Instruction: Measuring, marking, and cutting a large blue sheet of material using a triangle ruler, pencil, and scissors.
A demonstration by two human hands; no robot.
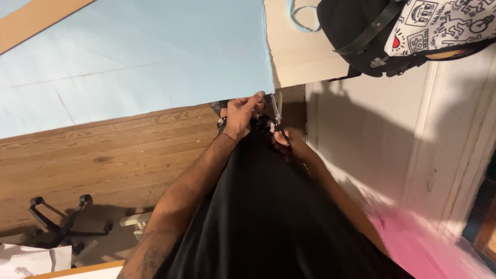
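Head view: left hand (242, 111) pinching the corner of the blue sheet (134, 57) at the counter (305, 62) edge, fingers clenched on it; right hand (283, 140) gripping scissors (277, 111), blades running upward just beside that corner, right of the left hand; black bag (361, 36) lying well apart.

Open wooden floor (119, 155) lies left of the left hand (242, 111); blue sheet (134, 57) overhangs above, white wall (361, 129) crowds right.
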